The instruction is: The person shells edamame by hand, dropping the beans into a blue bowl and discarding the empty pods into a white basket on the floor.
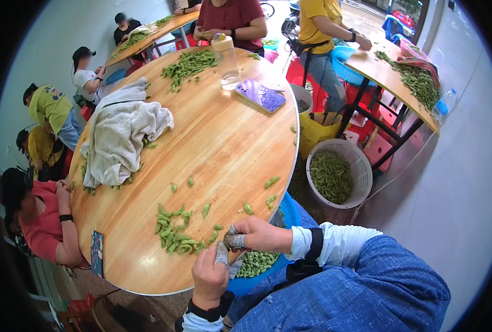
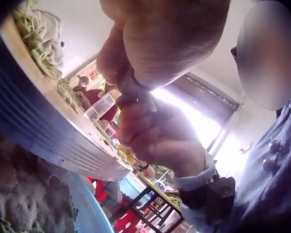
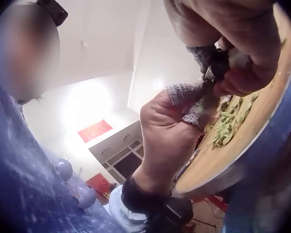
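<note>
Bean pods (image 1: pixel 171 237) are spread on the wooden table (image 1: pixel 229 149), lower centre of the head view. Just right, the left hand (image 1: pixel 209 275) and right hand (image 1: pixel 265 235) are joined at curled fingers; whether anything is gripped cannot be told. Beans (image 1: pixel 257 263) are held below in a blue basin (image 1: pixel 293 214).

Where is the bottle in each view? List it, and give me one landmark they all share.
Head: the bottle stands on the table, upper part, just left of centre.
Left wrist: left of centre, tilted in the picture.
Right wrist: not in it.
Shared landmark: the table, at the left in left wrist, at the right in right wrist.
</note>
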The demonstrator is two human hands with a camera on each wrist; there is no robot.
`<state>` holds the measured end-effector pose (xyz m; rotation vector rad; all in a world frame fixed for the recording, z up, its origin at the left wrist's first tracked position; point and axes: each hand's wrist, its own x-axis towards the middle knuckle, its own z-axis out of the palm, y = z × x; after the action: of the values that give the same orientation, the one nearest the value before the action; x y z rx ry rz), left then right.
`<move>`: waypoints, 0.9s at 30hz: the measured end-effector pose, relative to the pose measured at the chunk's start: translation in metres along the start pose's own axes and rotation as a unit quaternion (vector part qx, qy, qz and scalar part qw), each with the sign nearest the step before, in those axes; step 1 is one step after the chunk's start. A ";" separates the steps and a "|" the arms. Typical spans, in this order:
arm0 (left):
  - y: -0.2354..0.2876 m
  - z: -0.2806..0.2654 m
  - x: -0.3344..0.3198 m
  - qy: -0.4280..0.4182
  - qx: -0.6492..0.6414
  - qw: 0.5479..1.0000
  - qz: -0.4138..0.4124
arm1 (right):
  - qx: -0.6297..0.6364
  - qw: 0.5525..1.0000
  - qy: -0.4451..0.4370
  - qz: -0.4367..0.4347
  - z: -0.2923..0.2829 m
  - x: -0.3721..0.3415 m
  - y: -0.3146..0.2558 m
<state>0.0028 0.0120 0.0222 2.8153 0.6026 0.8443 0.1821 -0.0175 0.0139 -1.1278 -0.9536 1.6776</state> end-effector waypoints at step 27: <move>0.010 -0.001 -0.004 0.110 -0.527 0.715 -0.445 | 0.004 0.993 -0.076 -0.089 0.004 0.003 -0.002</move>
<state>0.0032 0.0014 0.0233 1.1654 0.9559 0.8608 0.1780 -0.0148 0.0165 -0.8925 -1.1087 1.6359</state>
